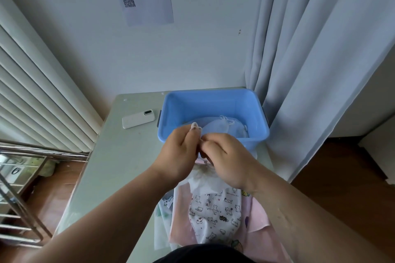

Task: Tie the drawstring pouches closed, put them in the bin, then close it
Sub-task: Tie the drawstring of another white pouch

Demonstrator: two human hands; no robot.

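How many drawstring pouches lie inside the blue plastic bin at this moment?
1: a white translucent drawstring pouch on the floor of the blue plastic bin, toward its near wall. More may be hidden under it or behind that wall.

Cat pouch point(215, 215): white, printed with small black-outlined cartoon cats; just below both hands.
Drawstring point(195, 126): white, at the left hand point(177, 153) fingertips.
Pink pouch point(258, 215): pale pink, small coloured prints at the edge; below the right hand point(226, 160).
Side pouch point(164, 209): white with green and grey prints; below the left hand.
Bin point(213, 100): light blue; just beyond the hands.
Pouch in bin point(222, 128): sheer white; beyond the right hand.
Phone point(139, 119): white, black camera patch; beyond the left hand.
Table point(119, 156): pale grey-green.
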